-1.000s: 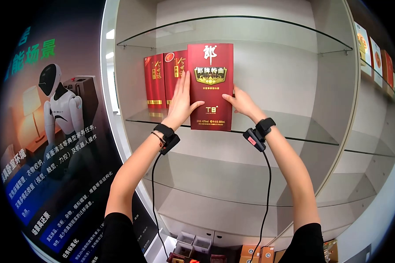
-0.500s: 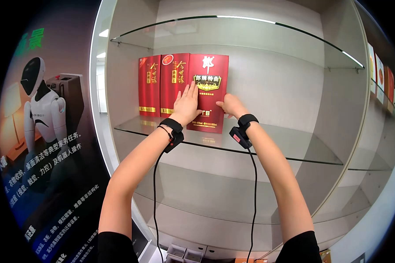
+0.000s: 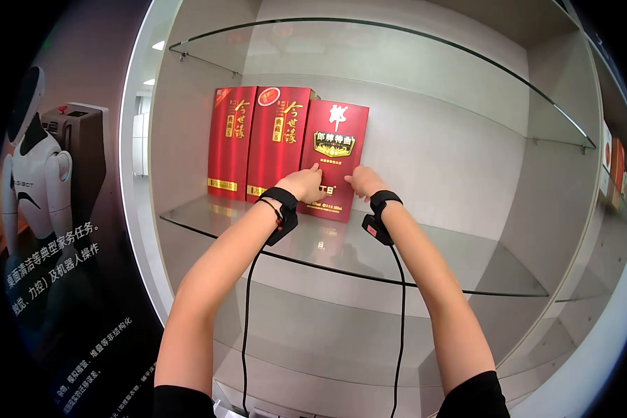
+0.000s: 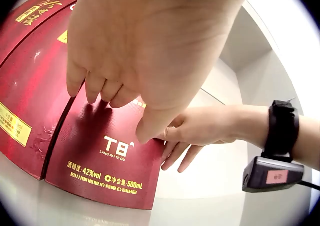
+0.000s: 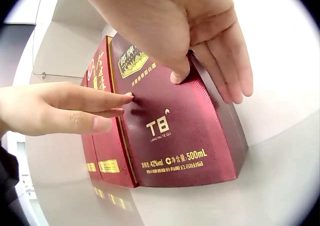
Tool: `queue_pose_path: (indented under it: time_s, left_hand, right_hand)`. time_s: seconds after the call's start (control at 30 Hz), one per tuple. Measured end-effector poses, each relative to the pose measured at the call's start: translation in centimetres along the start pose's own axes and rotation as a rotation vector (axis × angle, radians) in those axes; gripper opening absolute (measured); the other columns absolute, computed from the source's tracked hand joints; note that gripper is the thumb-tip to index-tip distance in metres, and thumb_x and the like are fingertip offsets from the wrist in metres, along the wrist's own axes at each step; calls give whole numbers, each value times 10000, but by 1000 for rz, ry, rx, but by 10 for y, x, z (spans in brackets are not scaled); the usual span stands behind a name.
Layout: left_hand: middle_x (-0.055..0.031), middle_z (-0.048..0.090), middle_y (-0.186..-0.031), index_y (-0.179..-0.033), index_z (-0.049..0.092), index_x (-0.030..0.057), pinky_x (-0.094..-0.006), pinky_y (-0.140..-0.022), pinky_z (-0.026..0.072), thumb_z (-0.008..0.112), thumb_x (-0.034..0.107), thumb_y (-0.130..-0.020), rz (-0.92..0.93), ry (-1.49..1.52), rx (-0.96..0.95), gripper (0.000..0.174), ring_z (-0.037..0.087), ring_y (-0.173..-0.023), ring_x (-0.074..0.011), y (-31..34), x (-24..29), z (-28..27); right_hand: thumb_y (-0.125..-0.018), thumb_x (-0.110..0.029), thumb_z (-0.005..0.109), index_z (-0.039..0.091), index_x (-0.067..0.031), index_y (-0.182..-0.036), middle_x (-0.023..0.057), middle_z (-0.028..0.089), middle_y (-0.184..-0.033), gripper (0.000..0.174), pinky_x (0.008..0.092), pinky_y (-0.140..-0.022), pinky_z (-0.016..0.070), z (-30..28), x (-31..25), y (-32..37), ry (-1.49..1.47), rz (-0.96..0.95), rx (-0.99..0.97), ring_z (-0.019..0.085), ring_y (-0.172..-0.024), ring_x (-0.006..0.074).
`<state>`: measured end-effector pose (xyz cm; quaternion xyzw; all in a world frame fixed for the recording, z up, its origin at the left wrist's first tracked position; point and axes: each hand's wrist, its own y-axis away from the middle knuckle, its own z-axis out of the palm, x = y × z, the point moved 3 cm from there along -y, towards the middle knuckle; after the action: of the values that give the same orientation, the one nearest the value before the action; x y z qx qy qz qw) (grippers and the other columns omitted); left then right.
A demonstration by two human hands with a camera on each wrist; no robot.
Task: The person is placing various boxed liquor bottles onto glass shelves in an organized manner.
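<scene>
A dark red liquor box (image 3: 339, 118) with white and gold lettering stands upright on the glass shelf (image 3: 432, 254), at the right end of a row. Two brighter red boxes with gold writing, one of them a taller box (image 3: 275, 153) right beside it, stand to its left. My left hand (image 3: 301, 185) has its fingertips against the front of the dark red box, fingers extended. On the other side, my right hand (image 5: 200, 41) lays its thumb on the front near the right edge, and its straight fingers (image 5: 245, 76) reach back along the box's right side.
An upper glass shelf (image 3: 397, 31) spans the cabinet above the boxes. The cabinet's right side panel (image 3: 561, 90) stands beyond the shelf's end. At the left is a banner (image 3: 70, 279) with a robot picture. Black cables (image 3: 400, 313) hang from both wrist cameras.
The dark red box has gone from in front of the shelf edge back onto the shelf, beside the red boxes. Both hands moved in with it; the left hand slid lower on its front.
</scene>
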<state>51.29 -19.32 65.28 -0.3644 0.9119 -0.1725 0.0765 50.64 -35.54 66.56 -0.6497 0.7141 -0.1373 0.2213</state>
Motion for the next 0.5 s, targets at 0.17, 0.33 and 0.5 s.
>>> queue_pose_path:
  time_s: [0.17, 0.33, 0.5]
  left_hand:
    - [-306, 178, -1378, -1236, 333, -92, -392, -870, 449, 519, 305, -827, 16, 10, 35, 600, 551, -972, -385, -14, -1, 15]
    - [-340, 210, -1348, -1220, 327, -129, -393, -847, 456, 520, 295, -818, 5, 21, 81, 616, 560, -942, -399, -16, 2, 22]
    - [-324, 167, -1374, -1275, 270, -123, -381, -923, 414, 512, 305, -808, -3, 14, 28, 678, 498, -1065, -391, -15, 2, 16]
  right_hand:
    - [-903, -363, 472, 577, 61, -719, 129, 619, -612, 474, 314, -436, 514, 1, -3, -7, 64, 46, -70, 616, -499, 227]
    - [-908, -377, 456, 573, 67, -691, 147, 613, -606, 508, 320, -422, 503, 7, -1, -4, 25, 51, -64, 609, -486, 225]
    - [-898, -361, 484, 575, 57, -708, 136, 596, -553, 469, 330, -422, 477, 21, 12, -17, 6, -17, 138, 594, -457, 218]
